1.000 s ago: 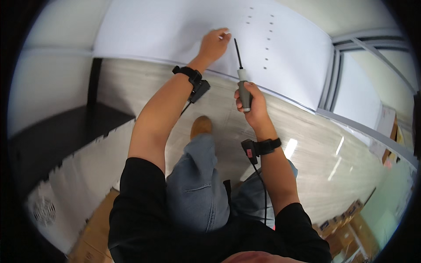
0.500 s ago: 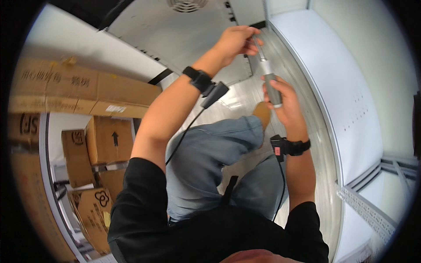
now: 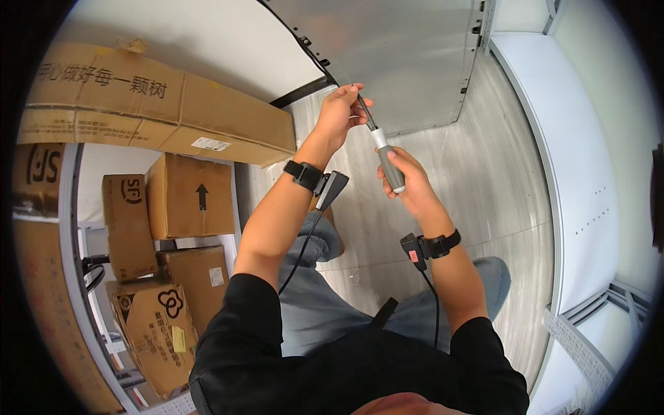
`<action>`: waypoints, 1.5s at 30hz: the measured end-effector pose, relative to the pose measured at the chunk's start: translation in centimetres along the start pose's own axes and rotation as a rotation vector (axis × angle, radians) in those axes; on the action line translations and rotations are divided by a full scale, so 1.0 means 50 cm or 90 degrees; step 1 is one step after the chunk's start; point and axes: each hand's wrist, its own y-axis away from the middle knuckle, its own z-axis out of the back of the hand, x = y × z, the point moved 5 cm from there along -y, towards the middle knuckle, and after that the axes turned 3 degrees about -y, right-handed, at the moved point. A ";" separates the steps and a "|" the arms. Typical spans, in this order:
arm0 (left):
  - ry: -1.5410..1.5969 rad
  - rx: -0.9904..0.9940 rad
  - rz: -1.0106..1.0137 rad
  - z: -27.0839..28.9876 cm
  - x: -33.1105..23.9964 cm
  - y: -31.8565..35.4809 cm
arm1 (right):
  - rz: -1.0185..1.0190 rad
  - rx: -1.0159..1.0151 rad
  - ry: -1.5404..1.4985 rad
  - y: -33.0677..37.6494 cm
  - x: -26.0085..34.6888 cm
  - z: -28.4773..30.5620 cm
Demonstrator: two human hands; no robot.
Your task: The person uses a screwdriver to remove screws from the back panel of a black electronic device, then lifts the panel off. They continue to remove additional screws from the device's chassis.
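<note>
A screwdriver (image 3: 392,168) with a grey and white handle and a long dark shaft points away from me. My right hand (image 3: 413,187) is closed around its handle, thumb along the top. Further up, my left hand (image 3: 337,116) has its thumb and fingers closed about the shaft towards the tip, and those fingers hide part of it. The shaft runs towards the left edge of a large grey metal panel (image 3: 404,62), which has small dark clips along its sides. Whether the tip touches a screw there is too small to tell.
Cardboard boxes (image 3: 197,197) fill a metal-framed shelf on my left, with a long carton (image 3: 228,114) above them. A white shelf panel (image 3: 574,166) runs along the right. Pale wood-look floor (image 3: 484,180) lies between. Black cables hang from both wrist straps.
My view has turned and shifted right, bringing the panel's left edge closer. Both hands have moved left in view with the screwdriver, which now tilts up to the left. My legs have spread apart.
</note>
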 end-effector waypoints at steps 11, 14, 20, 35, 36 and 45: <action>-0.045 0.085 -0.008 0.094 0.026 -0.106 | 0.058 -0.079 -0.047 -0.096 -0.071 -0.058; -0.061 0.095 -0.009 0.102 0.024 -0.118 | 0.062 -0.080 -0.074 -0.102 -0.070 -0.071; -0.065 0.109 -0.006 0.115 0.027 -0.125 | 0.049 -0.094 -0.066 -0.110 -0.075 -0.076; -0.029 0.129 0.004 0.117 0.025 -0.133 | 0.047 -0.074 -0.104 -0.115 -0.070 -0.071; -0.030 0.125 0.003 0.116 0.024 -0.132 | 0.045 -0.068 -0.113 -0.116 -0.071 -0.070; -0.049 0.113 0.004 0.112 0.027 -0.133 | 0.016 -0.045 -0.236 -0.121 -0.082 -0.067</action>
